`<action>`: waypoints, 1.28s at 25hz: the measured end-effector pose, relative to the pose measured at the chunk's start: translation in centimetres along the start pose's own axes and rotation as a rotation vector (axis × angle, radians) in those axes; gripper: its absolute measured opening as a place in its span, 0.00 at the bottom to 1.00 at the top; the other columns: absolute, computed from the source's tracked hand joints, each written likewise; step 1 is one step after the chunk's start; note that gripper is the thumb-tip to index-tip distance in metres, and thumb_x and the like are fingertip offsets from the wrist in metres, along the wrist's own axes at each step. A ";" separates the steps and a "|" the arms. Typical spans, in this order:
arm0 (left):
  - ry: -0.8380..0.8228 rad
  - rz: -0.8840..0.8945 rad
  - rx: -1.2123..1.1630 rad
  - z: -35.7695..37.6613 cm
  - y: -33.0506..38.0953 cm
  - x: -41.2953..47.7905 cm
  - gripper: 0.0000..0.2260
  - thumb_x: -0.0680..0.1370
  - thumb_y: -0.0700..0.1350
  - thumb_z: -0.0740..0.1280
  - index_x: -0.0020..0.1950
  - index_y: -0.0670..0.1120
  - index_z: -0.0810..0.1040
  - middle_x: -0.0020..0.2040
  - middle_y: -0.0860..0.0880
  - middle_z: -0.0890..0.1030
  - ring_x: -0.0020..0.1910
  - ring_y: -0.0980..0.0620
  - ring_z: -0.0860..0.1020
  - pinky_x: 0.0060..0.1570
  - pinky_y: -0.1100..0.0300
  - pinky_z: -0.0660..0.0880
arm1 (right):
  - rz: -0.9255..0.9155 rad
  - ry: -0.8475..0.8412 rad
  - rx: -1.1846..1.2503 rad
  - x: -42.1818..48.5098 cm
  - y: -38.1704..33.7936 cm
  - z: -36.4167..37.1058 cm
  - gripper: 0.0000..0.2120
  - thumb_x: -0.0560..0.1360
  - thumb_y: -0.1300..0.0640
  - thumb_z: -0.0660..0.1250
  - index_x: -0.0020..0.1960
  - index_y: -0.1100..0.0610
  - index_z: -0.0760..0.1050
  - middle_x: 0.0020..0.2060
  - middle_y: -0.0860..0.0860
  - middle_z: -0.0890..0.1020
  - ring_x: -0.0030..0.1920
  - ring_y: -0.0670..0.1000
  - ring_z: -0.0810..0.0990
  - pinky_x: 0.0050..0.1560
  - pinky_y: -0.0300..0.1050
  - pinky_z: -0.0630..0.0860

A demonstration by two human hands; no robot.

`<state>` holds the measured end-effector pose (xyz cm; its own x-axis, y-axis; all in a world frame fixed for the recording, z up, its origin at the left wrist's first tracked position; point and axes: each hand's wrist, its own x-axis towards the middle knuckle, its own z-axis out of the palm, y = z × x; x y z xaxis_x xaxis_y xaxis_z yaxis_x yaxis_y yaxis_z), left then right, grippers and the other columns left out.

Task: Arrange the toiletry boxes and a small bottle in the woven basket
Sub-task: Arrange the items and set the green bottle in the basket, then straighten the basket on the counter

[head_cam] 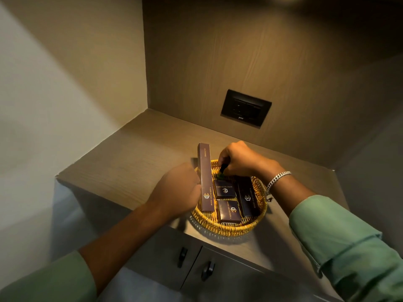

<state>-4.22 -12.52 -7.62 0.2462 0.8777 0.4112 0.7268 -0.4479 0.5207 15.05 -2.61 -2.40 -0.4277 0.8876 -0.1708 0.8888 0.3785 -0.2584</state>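
Basically, bottle going in at the back of the basket, long box getting steadied on the left.

The bottle [222,171] was dark, small, pinched in the right hand [241,160] just over the far rim of the basket [229,231], probably because that was the only gap left behind the boxes. Three short boxes [224,188] lay flat inside, logos up. The long box [205,177] was too long to fit, so it leaned out over the far rim, left hand [177,188] curled against its side; couldn't tell if it was actually gripping. The basket sat near the front edge of a wood-look counter [135,162] in a dim, warm-lit niche, with a black socket [246,107] on the back wall and cabinet doors [165,253] below.
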 end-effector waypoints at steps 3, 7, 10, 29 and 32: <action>-0.008 0.007 0.002 -0.1 0.0 0.2 0.09 0.73 0.44 0.68 0.48 0.40 0.81 0.46 0.45 0.80 0.41 0.53 0.75 0.40 0.61 0.73 | 0.008 -0.029 -0.015 0.2 -0.2 -0.1 0.09 0.69 0.62 0.75 0.48 0.55 0.82 0.48 0.51 0.82 0.49 0.51 0.81 0.45 0.44 0.82; -0.014 0.007 -0.002 -0.2 0.1 0.2 0.09 0.73 0.44 0.68 0.48 0.40 0.81 0.47 0.45 0.80 0.42 0.52 0.76 0.41 0.60 0.75 | 0.012 -0.052 -0.015 0.1 -0.4 0.0 0.12 0.69 0.62 0.76 0.51 0.55 0.81 0.50 0.51 0.82 0.49 0.50 0.81 0.42 0.39 0.79; -0.019 0.008 0.006 -0.3 0.1 0.3 0.09 0.73 0.44 0.68 0.48 0.40 0.81 0.47 0.45 0.80 0.42 0.52 0.76 0.41 0.60 0.76 | -0.001 -0.050 -0.023 -0.1 -0.4 0.0 0.14 0.69 0.61 0.75 0.54 0.54 0.81 0.53 0.53 0.82 0.51 0.51 0.81 0.45 0.41 0.80; -0.018 -0.065 -0.005 0.1 -0.1 1.9 0.04 0.72 0.41 0.70 0.44 0.42 0.82 0.43 0.47 0.80 0.40 0.54 0.75 0.37 0.63 0.71 | 0.622 0.583 0.420 -11.6 4.6 4.7 0.04 0.72 0.56 0.72 0.40 0.55 0.84 0.34 0.53 0.85 0.37 0.53 0.84 0.44 0.55 0.83; 0.003 -0.087 -0.018 0.1 -1.4 3.6 0.02 0.70 0.38 0.70 0.40 0.42 0.81 0.40 0.45 0.80 0.38 0.51 0.75 0.36 0.56 0.75 | 0.651 0.696 0.425 -11.2 3.2 5.5 0.06 0.71 0.56 0.72 0.36 0.56 0.84 0.31 0.53 0.84 0.36 0.52 0.83 0.42 0.49 0.81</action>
<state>-4.26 -8.75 -6.96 0.1805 0.9129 0.3662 0.7336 -0.3730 0.5681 21.84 -12.80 -6.53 0.4232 0.8929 0.1537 0.7242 -0.2314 -0.6496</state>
